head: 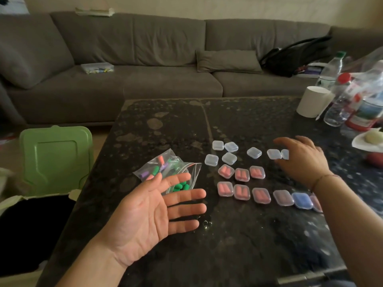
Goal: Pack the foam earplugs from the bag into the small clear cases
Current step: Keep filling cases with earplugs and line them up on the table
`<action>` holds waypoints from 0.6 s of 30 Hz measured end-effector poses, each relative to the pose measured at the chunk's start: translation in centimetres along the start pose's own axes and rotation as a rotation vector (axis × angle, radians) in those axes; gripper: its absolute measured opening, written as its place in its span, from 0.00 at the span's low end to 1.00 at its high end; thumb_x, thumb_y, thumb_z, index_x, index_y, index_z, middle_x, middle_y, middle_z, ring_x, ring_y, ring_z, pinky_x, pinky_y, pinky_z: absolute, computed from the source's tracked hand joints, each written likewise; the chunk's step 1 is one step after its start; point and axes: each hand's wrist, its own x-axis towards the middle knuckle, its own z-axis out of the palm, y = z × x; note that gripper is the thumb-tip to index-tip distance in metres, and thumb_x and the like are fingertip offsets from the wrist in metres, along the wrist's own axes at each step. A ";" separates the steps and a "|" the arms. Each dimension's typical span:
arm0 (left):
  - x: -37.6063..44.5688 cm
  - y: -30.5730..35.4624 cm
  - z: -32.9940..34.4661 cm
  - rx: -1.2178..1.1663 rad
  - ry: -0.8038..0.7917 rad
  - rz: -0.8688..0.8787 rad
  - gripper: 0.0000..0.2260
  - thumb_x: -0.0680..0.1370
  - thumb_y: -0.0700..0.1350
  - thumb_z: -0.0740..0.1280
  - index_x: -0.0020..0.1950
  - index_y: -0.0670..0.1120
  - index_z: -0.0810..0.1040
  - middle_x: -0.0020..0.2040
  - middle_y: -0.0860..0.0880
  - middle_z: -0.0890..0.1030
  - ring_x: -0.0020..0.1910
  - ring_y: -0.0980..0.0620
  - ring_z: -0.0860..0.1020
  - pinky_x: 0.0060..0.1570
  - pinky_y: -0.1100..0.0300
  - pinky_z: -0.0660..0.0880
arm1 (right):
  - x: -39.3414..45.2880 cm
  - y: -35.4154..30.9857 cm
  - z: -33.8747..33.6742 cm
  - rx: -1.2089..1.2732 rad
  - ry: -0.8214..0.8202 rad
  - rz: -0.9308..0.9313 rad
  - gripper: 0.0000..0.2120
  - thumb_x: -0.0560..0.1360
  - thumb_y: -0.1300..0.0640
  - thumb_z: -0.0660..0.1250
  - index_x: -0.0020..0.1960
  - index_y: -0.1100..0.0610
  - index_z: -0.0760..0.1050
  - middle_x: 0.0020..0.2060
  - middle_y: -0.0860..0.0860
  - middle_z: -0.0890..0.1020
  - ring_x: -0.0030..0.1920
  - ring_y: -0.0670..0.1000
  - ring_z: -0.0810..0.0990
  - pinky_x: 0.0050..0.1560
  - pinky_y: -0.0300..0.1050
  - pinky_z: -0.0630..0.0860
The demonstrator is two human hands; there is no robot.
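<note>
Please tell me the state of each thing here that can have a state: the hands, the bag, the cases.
left hand: open, palm up, holds nothing
right hand: fingers spread, reaching over the empty cases
bag: lying on the table, earplugs inside
empty cases: closed, nothing inside
pink-filled cases: closed, packed
blue-filled case: closed, packed
green bin lid: raised open

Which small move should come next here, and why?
Probably the right hand should pick the empty clear case by its fingers. Several cases hold pink earplugs, this one is empty, and the left hand is open beside the bag.
</note>
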 end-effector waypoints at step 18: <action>0.8 -1.7 1.4 0.072 0.096 0.115 0.23 0.71 0.52 0.76 0.60 0.39 0.82 0.60 0.36 0.82 0.56 0.43 0.83 0.49 0.55 0.82 | -10.3 -11.3 -4.2 0.516 0.036 -0.848 0.17 0.69 0.44 0.73 0.55 0.45 0.75 0.61 0.43 0.79 0.67 0.40 0.72 0.62 0.39 0.71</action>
